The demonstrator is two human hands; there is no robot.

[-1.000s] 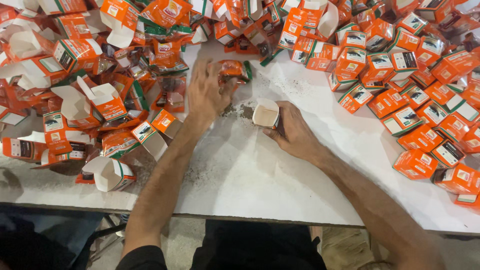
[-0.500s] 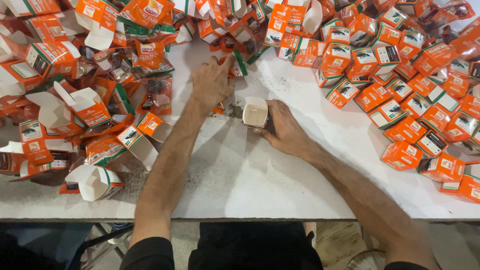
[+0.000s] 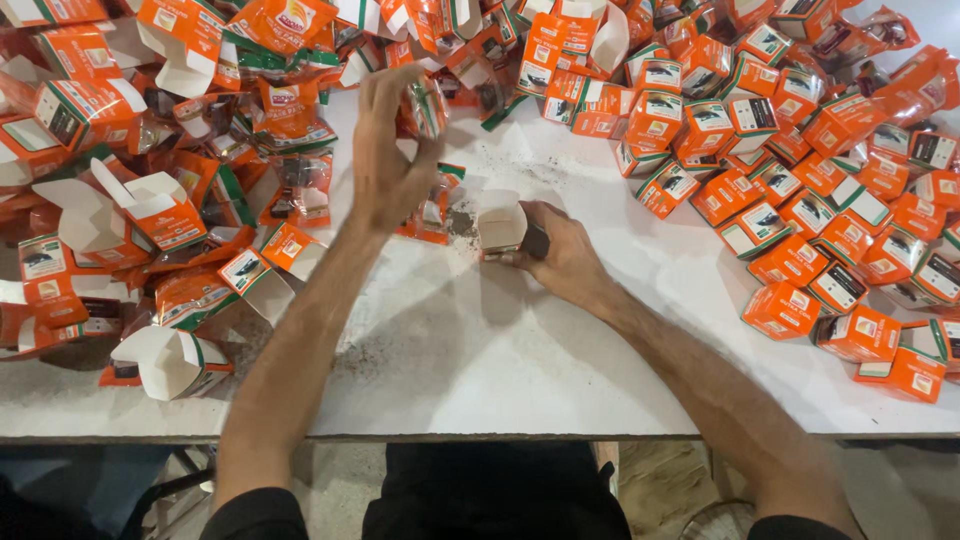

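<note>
On the white table [image 3: 480, 370], seen from the head camera, the right hand [image 3: 560, 250] is gripping an open carton [image 3: 502, 228]. Just left of and beyond that carton, the left hand [image 3: 385, 165] is pinching an orange sachet [image 3: 425, 105], its long axis running away from the person.

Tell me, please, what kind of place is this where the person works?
Probably a small packing workshop. A white table is heaped with open orange cartons on one side and closed cartons on the other. The right hand holds an open carton, and the left hand lifts a sachet.
</note>
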